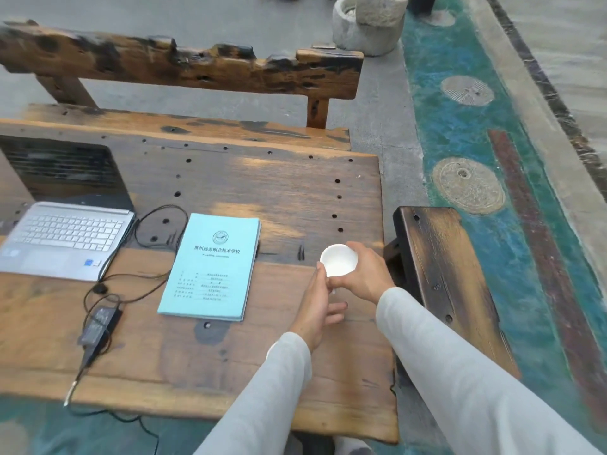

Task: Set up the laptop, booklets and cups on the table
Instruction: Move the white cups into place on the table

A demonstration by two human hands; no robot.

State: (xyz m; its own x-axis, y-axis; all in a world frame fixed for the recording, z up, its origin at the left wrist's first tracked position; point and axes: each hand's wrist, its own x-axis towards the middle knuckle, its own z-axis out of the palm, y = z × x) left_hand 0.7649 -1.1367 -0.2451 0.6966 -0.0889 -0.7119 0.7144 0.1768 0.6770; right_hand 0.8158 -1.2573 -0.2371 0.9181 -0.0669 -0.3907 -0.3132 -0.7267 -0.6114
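The cup [338, 260], small and white, sits upright in the right hand [363, 277], whose fingers [356, 249] wrap around its side, above the right part of the wooden worktop [295, 198]. The left hand [320, 305] touches the cup's near rim with its thumb, its other fingers loosely apart below. A stack of blue booklets [212, 267] lies just left of the hands, and an open laptop [62, 241] stands farther left beside its black charger [98, 325].

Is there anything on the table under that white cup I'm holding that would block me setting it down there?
Nothing visible. The white cup is held by the right hand over bare table; the booklets lie clear to its left.
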